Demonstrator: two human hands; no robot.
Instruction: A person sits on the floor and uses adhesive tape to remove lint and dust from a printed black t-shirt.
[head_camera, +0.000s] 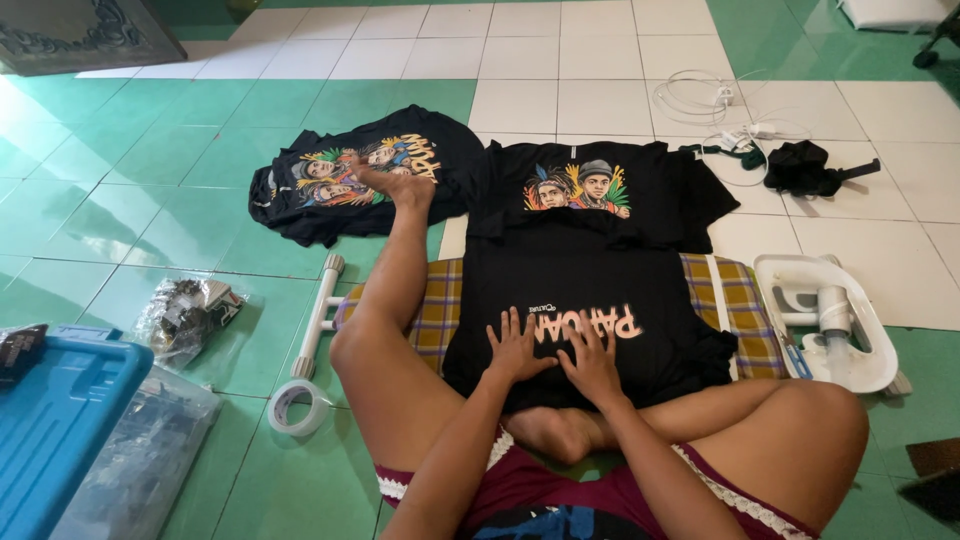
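Left hand (517, 347) and right hand (590, 358) flat, fingers wide, holding nothing, pressing black shirt (580, 310) smooth on checked pad (745, 310). Tape roll (297, 406) far left of hands.

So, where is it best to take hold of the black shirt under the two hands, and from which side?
Probably the near hem of the black shirt, from the person's own side. It lies flat on the checked cloth, print upside down, so that edge is nearest, just below the left hand and right hand pressing it. Pinch both hem corners.
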